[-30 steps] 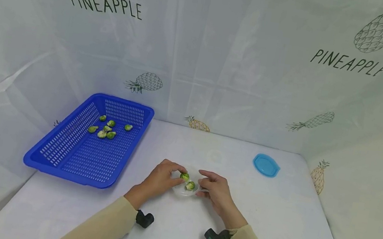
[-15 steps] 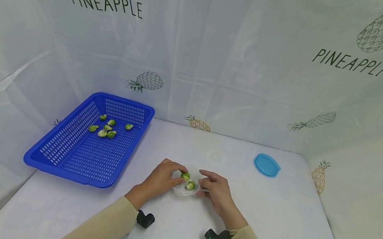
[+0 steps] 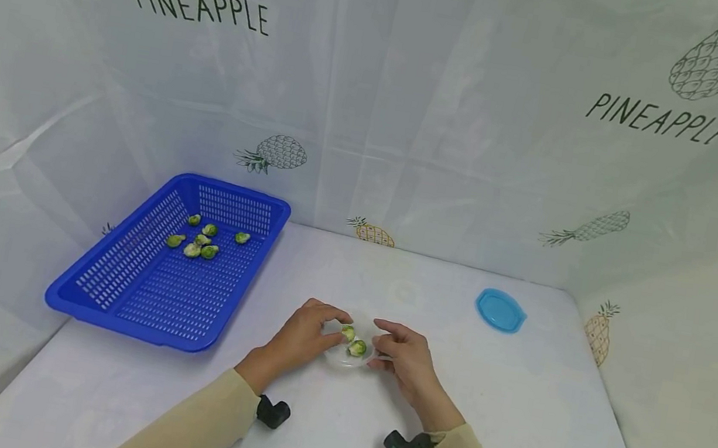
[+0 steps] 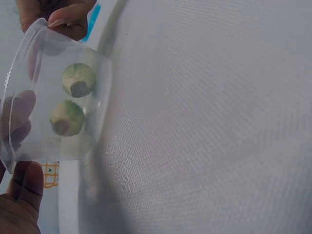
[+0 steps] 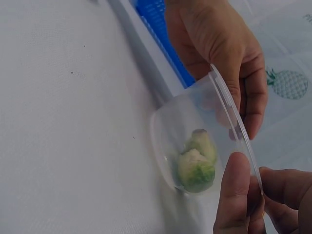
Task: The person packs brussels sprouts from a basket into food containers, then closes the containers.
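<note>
A clear plastic container (image 3: 345, 363) stands on the table between the hands. On its bottom lie two Brussels sprouts, a nearer one (image 3: 356, 348) and a farther one (image 3: 348, 333), both visible through the wall in the left wrist view. My right hand (image 3: 407, 355) pinches the container's rim from the right. My left hand (image 3: 302, 332) reaches over the left side of the rim, its fingers bent loosely above the sprouts and apart from them. In the right wrist view, part of the left thumb shows through the container wall.
A blue plastic basket (image 3: 138, 330) with several more Brussels sprouts (image 3: 192, 250) stands at the left. A light blue lid (image 3: 500, 311) lies at the back right of the white table (image 3: 511, 420). Pineapple-printed sheeting (image 3: 470, 147) encloses the back and sides.
The farther sprout was between my left fingertips and has dropped slightly to rest in the container. My left fingers have let go of it. The right hand keeps its place at the rim.
</note>
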Demonstrator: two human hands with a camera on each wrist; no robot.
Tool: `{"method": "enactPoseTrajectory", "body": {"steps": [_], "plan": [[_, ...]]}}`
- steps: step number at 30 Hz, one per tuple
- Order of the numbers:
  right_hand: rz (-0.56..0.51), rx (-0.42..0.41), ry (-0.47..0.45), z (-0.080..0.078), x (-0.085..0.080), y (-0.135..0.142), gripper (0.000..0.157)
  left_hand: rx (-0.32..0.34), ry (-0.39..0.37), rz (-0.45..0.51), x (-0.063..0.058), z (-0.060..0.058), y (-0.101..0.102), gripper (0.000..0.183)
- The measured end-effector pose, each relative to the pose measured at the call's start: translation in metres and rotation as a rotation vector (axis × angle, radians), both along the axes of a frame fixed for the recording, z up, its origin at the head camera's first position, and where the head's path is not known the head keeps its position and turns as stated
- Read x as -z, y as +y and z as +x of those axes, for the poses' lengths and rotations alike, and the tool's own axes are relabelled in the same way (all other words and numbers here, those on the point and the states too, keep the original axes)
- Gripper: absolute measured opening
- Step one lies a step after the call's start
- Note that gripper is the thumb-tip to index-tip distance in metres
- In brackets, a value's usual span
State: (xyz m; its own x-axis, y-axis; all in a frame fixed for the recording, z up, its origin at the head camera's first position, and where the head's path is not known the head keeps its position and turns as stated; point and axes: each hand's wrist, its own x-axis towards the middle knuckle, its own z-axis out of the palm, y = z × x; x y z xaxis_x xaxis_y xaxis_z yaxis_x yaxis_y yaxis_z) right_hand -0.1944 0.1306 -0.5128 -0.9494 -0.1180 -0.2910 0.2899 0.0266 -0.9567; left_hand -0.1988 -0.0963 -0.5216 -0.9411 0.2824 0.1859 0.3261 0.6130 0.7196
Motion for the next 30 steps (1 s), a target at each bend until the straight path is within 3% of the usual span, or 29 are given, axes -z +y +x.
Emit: {"method": "enactPoseTrajectory", "body": {"steps": [13,23,30], "plan": [[-0.005,-0.009,0.007,-0.0001,0.0006,0.0008,0.044,0.003,0.011,0.008,0.0004,0.0001,-0.0001,0.026],[-0.011,-0.005,-0.003,0.0016,-0.0032,0.0003,0.044,-0.04,-0.079,0.1,0.0036,-0.0018,-0.001,0.028],[-0.009,-0.004,0.003,0.0012,-0.0032,-0.0003,0.044,-0.074,-0.025,0.134,-0.0026,-0.0022,-0.0031,0.027]]}}
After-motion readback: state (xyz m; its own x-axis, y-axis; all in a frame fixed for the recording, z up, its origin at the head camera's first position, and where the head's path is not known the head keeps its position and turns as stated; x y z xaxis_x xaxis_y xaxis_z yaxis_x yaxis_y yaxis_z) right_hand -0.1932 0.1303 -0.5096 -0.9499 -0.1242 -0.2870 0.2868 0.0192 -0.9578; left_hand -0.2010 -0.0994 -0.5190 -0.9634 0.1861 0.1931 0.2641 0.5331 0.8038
